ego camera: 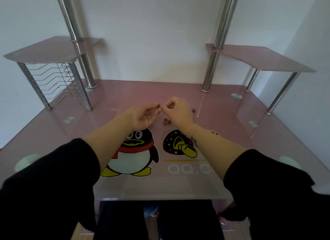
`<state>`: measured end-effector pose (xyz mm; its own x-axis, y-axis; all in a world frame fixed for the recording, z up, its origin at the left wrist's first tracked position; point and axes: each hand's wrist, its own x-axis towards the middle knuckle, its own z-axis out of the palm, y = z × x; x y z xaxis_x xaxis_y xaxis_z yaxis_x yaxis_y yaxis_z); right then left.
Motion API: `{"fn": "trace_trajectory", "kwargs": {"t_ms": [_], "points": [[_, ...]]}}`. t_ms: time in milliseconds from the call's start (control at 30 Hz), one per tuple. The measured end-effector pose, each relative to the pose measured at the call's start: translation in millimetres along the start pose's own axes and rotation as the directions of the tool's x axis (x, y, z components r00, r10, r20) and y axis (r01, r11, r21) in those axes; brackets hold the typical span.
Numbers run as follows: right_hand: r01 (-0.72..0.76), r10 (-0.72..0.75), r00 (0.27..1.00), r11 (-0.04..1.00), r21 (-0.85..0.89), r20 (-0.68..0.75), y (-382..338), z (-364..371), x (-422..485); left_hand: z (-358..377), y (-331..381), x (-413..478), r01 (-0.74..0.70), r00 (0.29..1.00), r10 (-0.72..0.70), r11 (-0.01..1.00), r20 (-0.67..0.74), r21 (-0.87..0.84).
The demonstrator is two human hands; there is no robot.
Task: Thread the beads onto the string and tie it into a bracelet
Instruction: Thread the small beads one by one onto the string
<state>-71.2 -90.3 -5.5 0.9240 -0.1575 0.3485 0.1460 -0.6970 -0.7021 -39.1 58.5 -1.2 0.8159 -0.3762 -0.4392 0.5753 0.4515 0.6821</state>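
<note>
Left grip (142, 117), palm turned up, pinches one dark reddish bead (158, 105) at its fingertips, held above the table (223, 132) about midway across and toward the back. Right grip (178, 111) meets it tip to tip, fingers curled and thumb pressed against forefinger, most likely pinching the end of the string, though the string itself is too fine to make out. This looks like the threading step, and an early part of it: I see no run of strung beads, and a small cluster of loose beads (166, 121) lies on the glass just below the right grip, with a lone bead (194, 110) further right. The next move calls for lining the string end up with the bead's hole and pushing it through, a small, steady motion in which the left grip has to keep the hole turned toward the right one; the tying has not yet begun. For room, the wire rack (57, 82) under the left shelf (44, 50) stands well apart to the left, the left post (89, 78) and right post (209, 75) rise behind the grips, and the right shelf legs (282, 95) stand well off to the right. The front edge (160, 197) is far from the loose beads, but round beads on smooth glass may roll if nudged.
</note>
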Motion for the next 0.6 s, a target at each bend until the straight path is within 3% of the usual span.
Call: {"fn": "trace_trajectory", "kwargs": {"t_ms": [600], "points": [[-0.001, 0.001, 1.000, 0.999, -0.044, -0.002, 1.9, 2.8, 0.3, -1.0, -2.5, 1.5, -0.001, 1.000, 0.001, 1.000, -0.001, 0.014]]}}
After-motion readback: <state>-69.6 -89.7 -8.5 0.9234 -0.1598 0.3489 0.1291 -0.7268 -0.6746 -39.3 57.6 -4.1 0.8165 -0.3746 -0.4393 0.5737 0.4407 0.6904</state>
